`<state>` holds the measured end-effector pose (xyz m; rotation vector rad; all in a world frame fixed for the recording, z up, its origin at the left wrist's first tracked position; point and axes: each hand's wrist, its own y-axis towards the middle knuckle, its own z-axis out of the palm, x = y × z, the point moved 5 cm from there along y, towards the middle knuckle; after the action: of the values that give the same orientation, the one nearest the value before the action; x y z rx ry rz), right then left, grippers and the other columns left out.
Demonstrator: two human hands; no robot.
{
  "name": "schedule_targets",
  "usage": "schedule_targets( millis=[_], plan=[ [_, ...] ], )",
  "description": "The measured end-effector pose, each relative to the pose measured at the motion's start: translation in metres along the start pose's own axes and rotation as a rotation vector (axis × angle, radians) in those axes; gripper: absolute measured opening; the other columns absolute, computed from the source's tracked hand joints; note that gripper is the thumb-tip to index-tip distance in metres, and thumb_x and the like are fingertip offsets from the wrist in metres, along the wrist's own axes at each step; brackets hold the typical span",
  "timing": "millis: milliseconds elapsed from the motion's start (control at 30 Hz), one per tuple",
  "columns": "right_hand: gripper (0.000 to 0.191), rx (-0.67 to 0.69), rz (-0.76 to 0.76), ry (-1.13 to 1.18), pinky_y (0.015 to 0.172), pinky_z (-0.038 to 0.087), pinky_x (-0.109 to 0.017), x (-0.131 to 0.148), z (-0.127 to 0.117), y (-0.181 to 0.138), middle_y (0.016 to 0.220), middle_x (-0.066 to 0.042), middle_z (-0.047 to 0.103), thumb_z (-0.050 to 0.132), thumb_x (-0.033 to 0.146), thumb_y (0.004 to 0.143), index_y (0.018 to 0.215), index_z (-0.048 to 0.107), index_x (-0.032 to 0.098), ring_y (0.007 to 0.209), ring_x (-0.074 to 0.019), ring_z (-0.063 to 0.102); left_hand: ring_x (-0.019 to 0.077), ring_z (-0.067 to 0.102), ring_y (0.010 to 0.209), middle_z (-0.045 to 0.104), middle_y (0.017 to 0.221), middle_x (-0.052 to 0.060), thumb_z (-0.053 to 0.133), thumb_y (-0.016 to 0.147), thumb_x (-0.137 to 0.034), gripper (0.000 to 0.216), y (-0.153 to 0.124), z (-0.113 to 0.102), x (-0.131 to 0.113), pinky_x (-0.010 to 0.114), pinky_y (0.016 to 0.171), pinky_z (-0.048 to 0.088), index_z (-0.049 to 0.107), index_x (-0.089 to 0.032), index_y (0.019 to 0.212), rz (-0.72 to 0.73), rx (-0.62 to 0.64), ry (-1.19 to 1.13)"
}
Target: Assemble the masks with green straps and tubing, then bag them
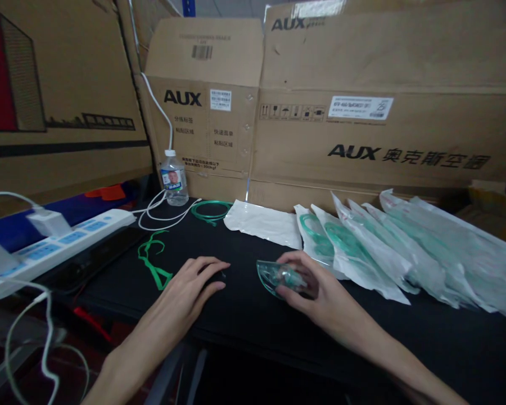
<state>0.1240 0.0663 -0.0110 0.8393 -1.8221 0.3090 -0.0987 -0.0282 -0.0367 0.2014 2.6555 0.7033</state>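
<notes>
My right hand [310, 284] grips a clear oxygen mask [266, 275] with a green tint, its wide rim pointing left, just over the black table. Fingers and thumb wrap its narrower end and partly cover it. To the left, my left hand [198, 281] is held low over the table, thumb and fingers apart. By its fingertips is a small dark, shiny bit [222, 275] too small to name. Left of that hand lies a green strap [154, 261], loosely crumpled. A coil of green tubing [211, 211] rests farther back.
Several packets with green tubing [354, 247] lie in a row at the right. A white pouch [263, 222] lies behind my hands. A water bottle [175, 179] stands at the back before cardboard boxes [295, 135]. At left are a power strip [84, 239] and white cables [149, 216].
</notes>
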Motion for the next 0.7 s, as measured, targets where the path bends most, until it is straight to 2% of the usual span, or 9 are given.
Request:
schedule_targets(
  millis=[100, 167, 233, 367, 467, 533, 600, 700],
  plan=[
    [0.036, -0.017, 0.116, 0.269, 0.075, 0.051, -0.028, -0.021, 0.002, -0.026, 0.095, -0.001, 0.065, 0.073, 0.038, 0.085, 0.110, 0.053, 0.023, 0.084, -0.0157, 0.065, 0.0215, 0.065, 0.103, 0.071, 0.114, 0.005, 0.049, 0.102, -0.033, 0.023, 0.011, 0.009, 0.001, 0.034, 0.092, 0.053, 0.070, -0.024, 0.106, 0.042, 0.036, -0.044],
    [0.037, -0.032, 0.131, 0.341, 0.076, 0.050, -0.027, -0.025, 0.006, -0.031, 0.094, -0.001, 0.065, 0.074, 0.040, 0.085, 0.111, 0.054, 0.023, 0.085, -0.0155, 0.064, 0.0206, 0.066, 0.096, 0.072, 0.107, 0.005, 0.048, 0.102, -0.031, 0.025, 0.017, 0.012, -0.002, 0.033, 0.088, 0.054, 0.070, -0.023, 0.095, 0.068, 0.029, -0.061],
    [0.035, -0.054, 0.119, 0.356, 0.077, 0.049, -0.027, -0.025, 0.010, -0.032, 0.095, -0.001, 0.065, 0.073, 0.038, 0.086, 0.113, 0.055, 0.023, 0.087, -0.0157, 0.064, 0.0204, 0.067, 0.096, 0.073, 0.106, 0.004, 0.048, 0.102, -0.030, 0.024, 0.021, 0.014, -0.004, 0.032, 0.088, 0.054, 0.070, -0.023, 0.094, 0.073, 0.032, -0.079],
    [0.032, -0.079, 0.094, 0.296, 0.078, 0.050, -0.028, -0.022, 0.012, -0.032, 0.100, -0.001, 0.065, 0.070, 0.031, 0.087, 0.116, 0.058, 0.024, 0.089, -0.0164, 0.063, 0.0203, 0.069, 0.096, 0.072, 0.104, 0.003, 0.055, 0.099, -0.034, 0.017, 0.021, 0.013, -0.012, 0.032, 0.088, 0.056, 0.068, -0.024, 0.100, 0.004, 0.015, -0.170],
    [0.031, -0.097, 0.061, 0.151, 0.084, 0.049, -0.030, -0.019, 0.012, -0.034, 0.105, -0.002, 0.068, 0.068, 0.024, 0.086, 0.116, 0.062, 0.024, 0.094, -0.0182, 0.064, 0.0186, 0.073, 0.086, 0.074, 0.102, 0.002, 0.065, 0.094, -0.043, 0.024, 0.018, 0.013, -0.019, 0.029, 0.081, 0.061, 0.068, -0.024, 0.108, -0.108, -0.034, -0.371],
    [0.029, -0.101, 0.039, 0.067, 0.085, 0.049, -0.030, -0.017, 0.012, -0.035, 0.104, -0.001, 0.070, 0.066, 0.019, 0.085, 0.114, 0.065, 0.023, 0.095, -0.0186, 0.064, 0.0183, 0.075, 0.087, 0.075, 0.103, 0.001, 0.068, 0.092, -0.045, 0.028, 0.015, 0.017, -0.027, 0.028, 0.080, 0.062, 0.068, -0.025, 0.111, -0.148, -0.031, -0.514],
    [0.027, -0.091, 0.031, 0.036, 0.082, 0.049, -0.029, -0.015, 0.013, -0.035, 0.100, 0.000, 0.071, 0.065, 0.016, 0.084, 0.110, 0.067, 0.023, 0.092, -0.0180, 0.064, 0.0180, 0.075, 0.089, 0.075, 0.105, 0.000, 0.069, 0.092, -0.041, 0.025, 0.012, 0.022, -0.037, 0.027, 0.081, 0.062, 0.069, -0.026, 0.111, -0.124, -0.007, -0.565],
    [0.024, -0.076, 0.030, 0.021, 0.077, 0.048, -0.027, -0.013, 0.013, -0.035, 0.094, 0.000, 0.070, 0.065, 0.017, 0.083, 0.107, 0.068, 0.022, 0.084, -0.0167, 0.062, 0.0173, 0.073, 0.092, 0.074, 0.105, 0.000, 0.072, 0.090, -0.032, 0.021, 0.009, 0.028, -0.049, 0.027, 0.083, 0.060, 0.071, -0.028, 0.111, -0.021, 0.009, -0.511]
  ],
)
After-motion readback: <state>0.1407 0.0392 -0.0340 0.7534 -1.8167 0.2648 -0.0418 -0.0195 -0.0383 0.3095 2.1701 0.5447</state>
